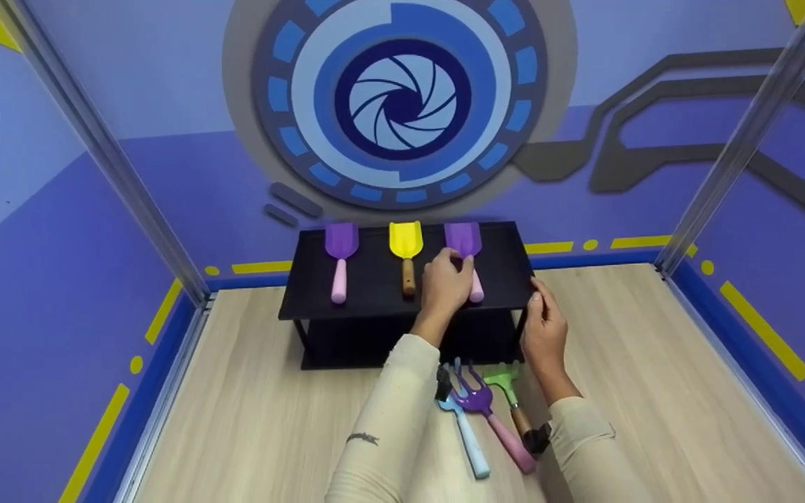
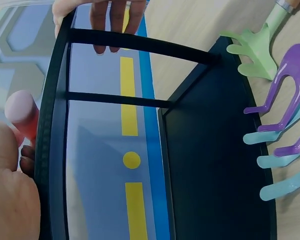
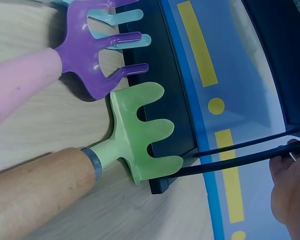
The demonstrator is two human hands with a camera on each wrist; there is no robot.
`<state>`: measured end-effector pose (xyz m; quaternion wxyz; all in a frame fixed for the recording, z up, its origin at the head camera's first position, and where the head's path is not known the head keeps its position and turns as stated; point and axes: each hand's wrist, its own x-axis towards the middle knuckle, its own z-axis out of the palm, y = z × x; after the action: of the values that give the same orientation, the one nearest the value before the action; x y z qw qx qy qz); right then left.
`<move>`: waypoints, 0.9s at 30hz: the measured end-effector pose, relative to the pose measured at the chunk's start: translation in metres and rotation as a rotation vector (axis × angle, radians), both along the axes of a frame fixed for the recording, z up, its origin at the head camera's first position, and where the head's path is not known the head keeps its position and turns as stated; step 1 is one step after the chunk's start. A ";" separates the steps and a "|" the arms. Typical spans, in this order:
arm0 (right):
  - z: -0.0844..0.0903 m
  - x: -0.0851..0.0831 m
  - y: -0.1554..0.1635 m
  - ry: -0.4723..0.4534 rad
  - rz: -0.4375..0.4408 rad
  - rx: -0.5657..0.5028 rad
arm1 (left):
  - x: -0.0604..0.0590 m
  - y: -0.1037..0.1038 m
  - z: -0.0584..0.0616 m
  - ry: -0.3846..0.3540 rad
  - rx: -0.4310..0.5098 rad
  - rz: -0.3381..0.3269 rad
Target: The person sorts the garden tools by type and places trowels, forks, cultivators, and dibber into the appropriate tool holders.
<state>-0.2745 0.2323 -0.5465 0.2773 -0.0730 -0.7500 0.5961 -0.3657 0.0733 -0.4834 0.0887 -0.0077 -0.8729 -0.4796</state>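
Observation:
A small scoop with a purple blade (image 1: 462,237) and pink handle lies at the right on top of a black two-tier shelf (image 1: 367,300). My left hand (image 1: 446,283) pinches it near where blade and handle meet; in the left wrist view the handle's end (image 2: 22,107) shows beside the hand. My right hand (image 1: 546,328) grips the shelf's right end, fingers below the top board in the left wrist view. Further left on the top board lie a yellow scoop (image 1: 406,239) with a brown handle and another purple scoop (image 1: 342,239) with a pink handle.
On the wooden table before the shelf lie a light blue hand fork (image 1: 471,443), a purple fork (image 1: 507,436) with a pink handle, and a green rake (image 3: 140,132) with a wooden handle. Printed walls with metal corner posts (image 1: 105,154) enclose the table behind and at both sides.

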 end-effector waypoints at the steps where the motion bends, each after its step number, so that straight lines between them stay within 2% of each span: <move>1: 0.000 0.000 -0.001 0.002 0.010 0.001 | 0.000 -0.001 0.000 0.007 0.006 0.007; 5: -0.006 -0.007 -0.003 0.008 0.022 0.001 | 0.003 -0.007 -0.002 0.039 0.062 0.031; 9: -0.023 -0.018 0.004 0.002 0.033 0.006 | 0.008 -0.016 -0.003 0.095 0.175 -0.001; 13: -0.027 -0.020 0.010 -0.028 0.060 0.025 | 0.019 -0.026 -0.006 0.155 0.250 -0.108; 18: -0.023 -0.014 0.014 -0.072 0.076 0.048 | 0.042 -0.038 -0.010 0.219 0.293 -0.257; 23: -0.016 -0.010 0.019 -0.112 0.068 0.074 | 0.063 -0.052 -0.014 0.224 0.254 -0.387; 27: -0.008 -0.004 0.022 -0.143 0.052 0.075 | 0.076 -0.068 -0.022 0.204 0.183 -0.431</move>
<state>-0.2780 0.2547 -0.5548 0.2101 -0.0855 -0.7911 0.5680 -0.2898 0.0053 -0.5055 0.0722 -0.2337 -0.7906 -0.5613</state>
